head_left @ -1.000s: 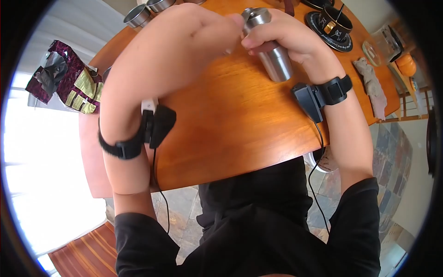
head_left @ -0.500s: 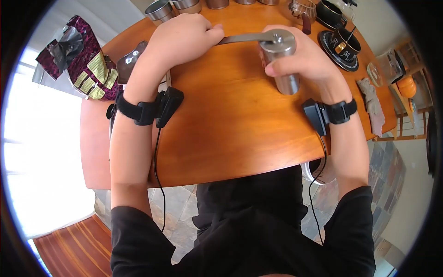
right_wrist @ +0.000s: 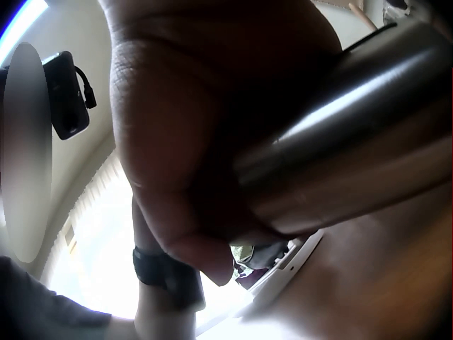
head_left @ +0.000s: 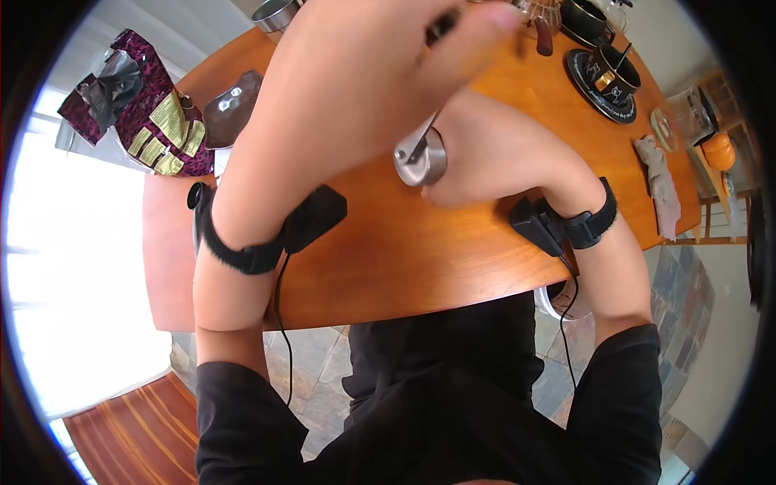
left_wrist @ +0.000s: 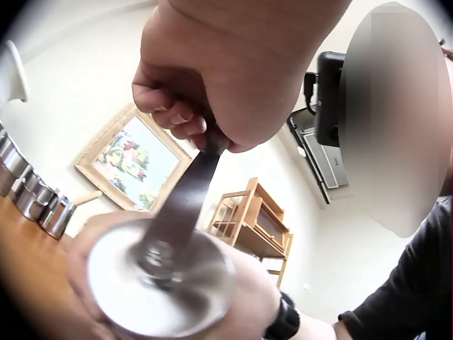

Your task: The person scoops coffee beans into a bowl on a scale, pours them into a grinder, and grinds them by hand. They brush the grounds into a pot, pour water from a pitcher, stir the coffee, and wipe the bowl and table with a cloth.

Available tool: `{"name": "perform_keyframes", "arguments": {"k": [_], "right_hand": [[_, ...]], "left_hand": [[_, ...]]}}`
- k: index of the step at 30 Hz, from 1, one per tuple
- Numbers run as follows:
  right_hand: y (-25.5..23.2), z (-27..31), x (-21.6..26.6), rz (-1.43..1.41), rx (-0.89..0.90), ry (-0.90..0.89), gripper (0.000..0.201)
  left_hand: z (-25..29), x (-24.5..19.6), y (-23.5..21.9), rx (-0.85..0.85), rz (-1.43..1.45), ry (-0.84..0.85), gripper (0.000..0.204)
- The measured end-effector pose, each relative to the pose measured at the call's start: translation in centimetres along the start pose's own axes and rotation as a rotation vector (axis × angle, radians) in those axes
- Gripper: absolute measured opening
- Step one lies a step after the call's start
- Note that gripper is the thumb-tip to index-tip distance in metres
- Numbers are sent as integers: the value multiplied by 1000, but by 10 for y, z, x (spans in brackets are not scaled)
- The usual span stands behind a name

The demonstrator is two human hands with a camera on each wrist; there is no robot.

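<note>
A steel hand coffee grinder point(head_left: 421, 158) is held over the wooden table, tipped so that its round top faces left in the head view. My right hand point(head_left: 497, 149) wraps around its cylindrical body point(right_wrist: 354, 127), which shows large in the right wrist view. With curled fingers my left hand point(left_wrist: 212, 78) grips the end of the flat crank arm point(left_wrist: 185, 195); the knob is hidden inside the fist. In the head view the left hand point(head_left: 380, 73) passes above the grinder and covers part of the crank.
A purple bag point(head_left: 166, 113) with yellow labels and a dark shiny dish point(head_left: 233, 109) stand at left. Steel cups point(left_wrist: 32, 195) line the far side. At right are a black cup point(head_left: 618, 73) on a saucer point(head_left: 588, 93), a glass pot point(head_left: 540, 12) and a crumpled cloth point(head_left: 659, 186).
The crank has swung round, carrying my left hand from left of the grinder to above and beyond it. The grinder has come nearer the body and tipped over further, still in my right hand.
</note>
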State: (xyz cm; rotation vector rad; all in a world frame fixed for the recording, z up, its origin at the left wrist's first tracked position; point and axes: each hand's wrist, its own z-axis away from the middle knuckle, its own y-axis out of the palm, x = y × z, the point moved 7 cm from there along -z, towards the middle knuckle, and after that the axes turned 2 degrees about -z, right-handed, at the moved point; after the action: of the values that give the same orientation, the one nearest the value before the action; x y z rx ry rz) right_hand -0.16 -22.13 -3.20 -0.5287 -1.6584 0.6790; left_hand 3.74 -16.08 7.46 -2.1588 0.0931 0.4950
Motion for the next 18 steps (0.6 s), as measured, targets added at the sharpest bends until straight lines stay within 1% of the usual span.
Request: {"name": "perform_keyframes", "arguments": {"k": [1, 2, 3, 4, 6, 7, 9, 10, 11, 12, 13, 14, 16, 18], "right_hand": [[-3, 2, -1, 32, -61, -9, 19], [-4, 2, -4, 30, -63, -6, 19], [-9, -1, -12, -38, -76, 16, 20], [-16, -4, -22, -105, -88, 38, 20], [-30, -7, -40, -233, -117, 78, 22], [-35, -3, -41, -280, -137, 78, 21], [-43, 4, -48, -326, -158, 76, 20], [-46, 4, -55, -464, -158, 44, 20], [-47, 6, -59, -602, -158, 12, 20], [-48, 8, -62, -672, -176, 30, 21], [-49, 10, -65, -669, -177, 32, 21], [-51, 11, -71, -701, -166, 30, 23], [-53, 13, -72, -733, -157, 27, 24], [-57, 16, -69, -747, -219, 5, 30]], "left_hand": [[4, -5, 4, 52, 44, 49, 35], [8, -9, 8, 81, 65, 75, 36], [11, -13, 11, 110, 87, 101, 38], [16, -22, 12, 94, 126, 232, 36], [24, -28, 13, 98, 130, 385, 34], [27, -32, 14, 99, 133, 461, 34], [31, -28, 24, 441, 165, 413, 32], [31, -15, 27, 511, 256, 328, 30], [26, -2, 24, 513, 258, 329, 30], [22, 15, 27, 634, 223, 286, 30], [22, 29, 31, 753, 186, 244, 30], [21, 37, 33, 750, 187, 247, 30], [12, 59, 30, 538, 174, 89, 34], [9, 62, 29, 515, 135, 102, 36]]}}
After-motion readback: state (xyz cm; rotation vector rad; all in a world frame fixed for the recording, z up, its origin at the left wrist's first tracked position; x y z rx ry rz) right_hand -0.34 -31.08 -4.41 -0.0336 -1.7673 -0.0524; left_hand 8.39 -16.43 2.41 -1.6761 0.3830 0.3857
